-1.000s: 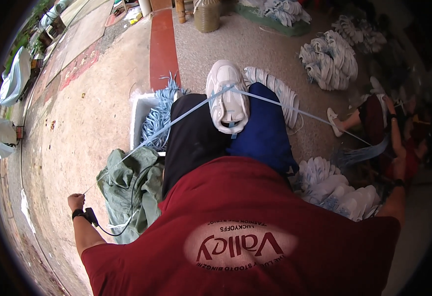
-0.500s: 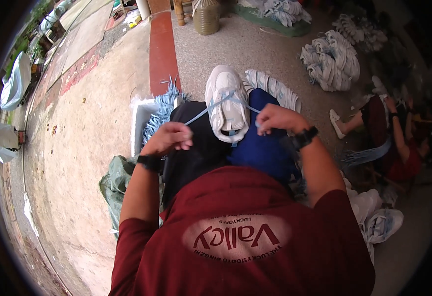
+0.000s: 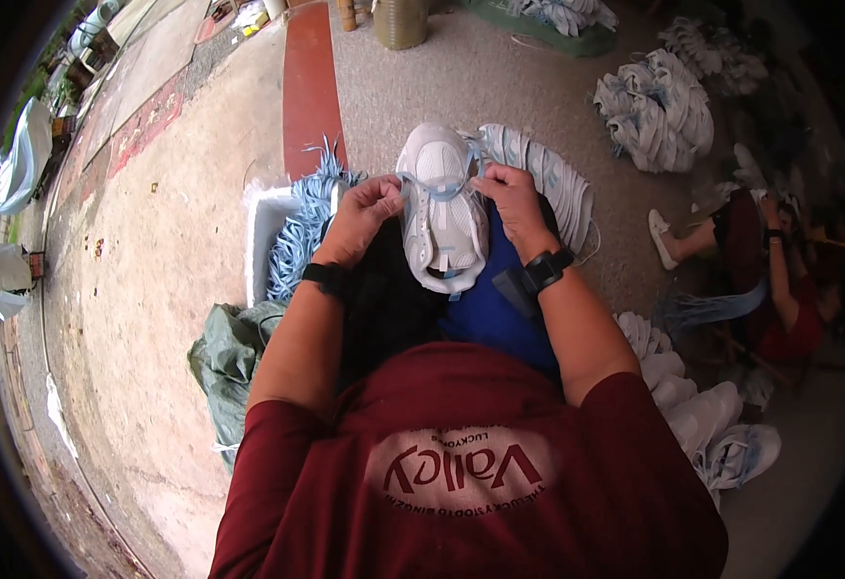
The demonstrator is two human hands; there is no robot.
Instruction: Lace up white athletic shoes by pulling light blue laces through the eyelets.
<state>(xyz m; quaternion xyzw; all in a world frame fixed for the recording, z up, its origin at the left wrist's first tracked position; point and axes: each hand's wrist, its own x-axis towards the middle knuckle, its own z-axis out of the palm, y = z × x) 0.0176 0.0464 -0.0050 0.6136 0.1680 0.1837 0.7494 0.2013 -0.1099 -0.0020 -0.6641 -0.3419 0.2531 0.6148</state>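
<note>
A white sneaker point(image 3: 444, 227) rests on my lap, its toe pointing away from me and its opening toward me. A light blue shoelace point(image 3: 448, 191) runs across the front of its eyelets. At the shoe's left side, my left hand point(image 3: 372, 214) is closed in a pinch on one part of the lace. My right hand point(image 3: 514, 198) pinches the other part at the shoe's right edge, thumb and forefinger together. The lace tips are too small to make out.
Left of my knees stands a white box point(image 3: 256, 241) with many blue laces point(image 3: 299, 246). A row of white shoe pieces point(image 3: 543, 179) lies beyond my right knee; a heap of them point(image 3: 656, 111) is farther right. A green sack point(image 3: 234, 352) lies at left. Another person point(image 3: 779, 289) sits at right.
Both hands have moved inward and away from me, close to the sneaker's sides. The lace, stretched out toward each hand before, now lies short across the shoe.
</note>
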